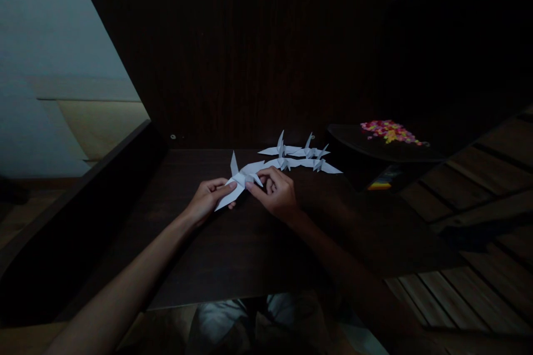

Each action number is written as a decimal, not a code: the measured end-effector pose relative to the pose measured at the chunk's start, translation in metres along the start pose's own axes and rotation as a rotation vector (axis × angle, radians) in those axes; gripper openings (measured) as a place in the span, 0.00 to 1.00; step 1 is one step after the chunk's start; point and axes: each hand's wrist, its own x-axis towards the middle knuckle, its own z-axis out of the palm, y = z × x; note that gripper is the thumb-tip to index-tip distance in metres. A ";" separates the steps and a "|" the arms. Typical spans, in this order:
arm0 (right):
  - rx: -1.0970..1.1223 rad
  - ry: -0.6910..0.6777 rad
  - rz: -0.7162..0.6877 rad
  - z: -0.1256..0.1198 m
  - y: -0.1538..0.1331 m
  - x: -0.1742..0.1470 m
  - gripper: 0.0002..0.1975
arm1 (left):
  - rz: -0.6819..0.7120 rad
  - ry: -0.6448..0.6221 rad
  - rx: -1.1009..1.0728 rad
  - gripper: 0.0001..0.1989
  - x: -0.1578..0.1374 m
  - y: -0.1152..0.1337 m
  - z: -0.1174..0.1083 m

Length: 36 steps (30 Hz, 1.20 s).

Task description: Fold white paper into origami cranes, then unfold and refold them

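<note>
A white origami crane (241, 175) is held between my two hands, just above the dark tabletop (225, 255). My left hand (208, 195) pinches one of its wings, thumb on top. With thumb and fingertips, my right hand (275, 191) grips the crane near its middle and a pointed end. Beyond my right hand, several finished white paper cranes (318, 165) stand in two rows with their wings spread, their tips meeting or overlapping. My right fingers partly cover the held crane and the nearest end of the front row.
A raised dark shelf (345, 141) at the right bears a heap of small pink, red and yellow pieces (391, 131), too small to name. An upright dark panel (250, 55) closes the back. Along the left runs a raised side board (79, 211). Slatted wood (458, 294) lies at the right.
</note>
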 end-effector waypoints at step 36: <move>-0.935 0.177 0.096 -0.092 0.077 -0.013 0.15 | 0.542 -0.082 1.118 0.19 0.006 -0.016 -0.016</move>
